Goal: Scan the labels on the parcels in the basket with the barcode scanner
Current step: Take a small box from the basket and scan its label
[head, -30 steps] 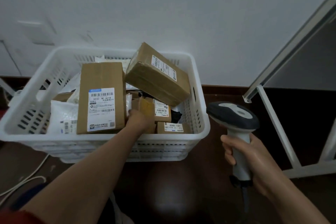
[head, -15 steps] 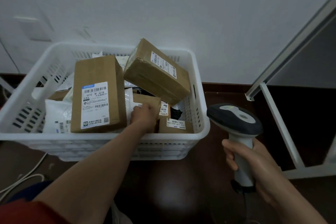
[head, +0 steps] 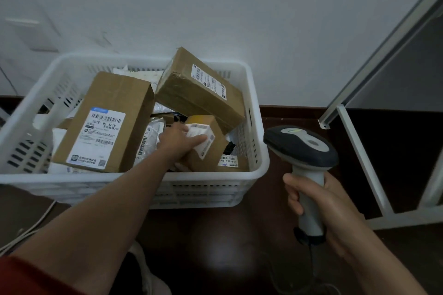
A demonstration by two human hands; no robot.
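A white slatted basket (head: pixel 257 151) holds several cardboard parcels. My left hand (head: pixel 178 141) reaches into it and grips a small brown box (head: pixel 211 151), tilted up with its white label facing me. A tall box with a large barcode label (head: pixel 105 124) leans at the left. Another big box (head: pixel 201 91) lies tilted at the back right. A small labelled box (head: pixel 229 161) sits low by the front right corner. My right hand (head: pixel 330 206) holds the grey barcode scanner (head: pixel 302 148) upright, to the right of the basket and outside it.
White padded mailers (head: pixel 148 141) lie under the boxes. The basket stands on a dark floor against a white wall. A white metal frame (head: pixel 359 155) stands at the right. White cables (head: pixel 26 235) run along the floor at the left. The scanner's cord hangs down.
My left hand has pulled the small brown box up and turned its label toward me. The scanner has stayed by the basket's right side.
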